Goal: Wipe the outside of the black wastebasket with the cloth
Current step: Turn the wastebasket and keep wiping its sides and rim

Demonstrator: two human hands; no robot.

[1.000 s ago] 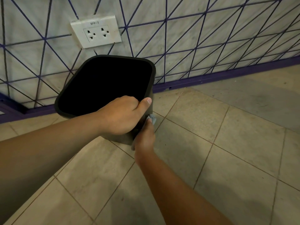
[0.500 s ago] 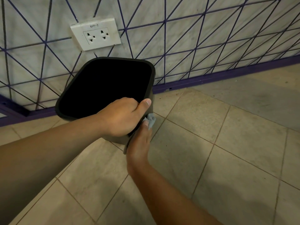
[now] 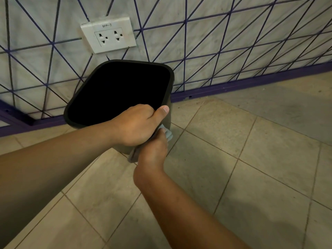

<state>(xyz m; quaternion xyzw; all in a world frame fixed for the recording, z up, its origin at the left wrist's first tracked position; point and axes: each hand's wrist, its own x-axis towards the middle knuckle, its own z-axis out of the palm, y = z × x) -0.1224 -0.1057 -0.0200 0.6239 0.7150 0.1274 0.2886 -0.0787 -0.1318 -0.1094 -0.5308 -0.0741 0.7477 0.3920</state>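
**Wastebasket held, cloth at near wall**

Black wastebasket (image 3: 118, 90) is tilted above the tiled floor (image 3: 233, 168), beside the wall socket (image 3: 108, 35). Left hand (image 3: 136, 126) grips its near rim. Right hand (image 3: 152, 150) presses the grey cloth (image 3: 167, 133) against the outer wall, fingers curled round it.

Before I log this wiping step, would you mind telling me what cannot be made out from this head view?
- Wastebasket interior: only solid black, so any contents cannot be told.
- Wastebasket base and near wall: hidden behind the left hand, which grips the rim, and the right hand.
- Cloth: mostly covered by the right hand; only a grey edge and a lower fold show.
- Right hand's fingertips: hidden behind cloth and left hand.
- Both elbows: cut off by the frame edges.
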